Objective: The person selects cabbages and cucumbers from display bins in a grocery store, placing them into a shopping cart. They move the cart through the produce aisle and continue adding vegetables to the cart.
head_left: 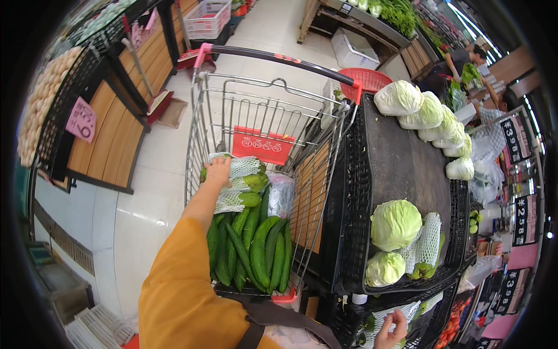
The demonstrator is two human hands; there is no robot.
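Left hand [218,173] atop netted gourd [245,167] (grip unclear)
Lying crosswise, green end toward right edge of cart [263,145]; right hand [391,332] loosely spread.

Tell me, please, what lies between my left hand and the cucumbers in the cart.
In the head view, green vegetables in white net sleeves lie between your left hand and the cucumbers.
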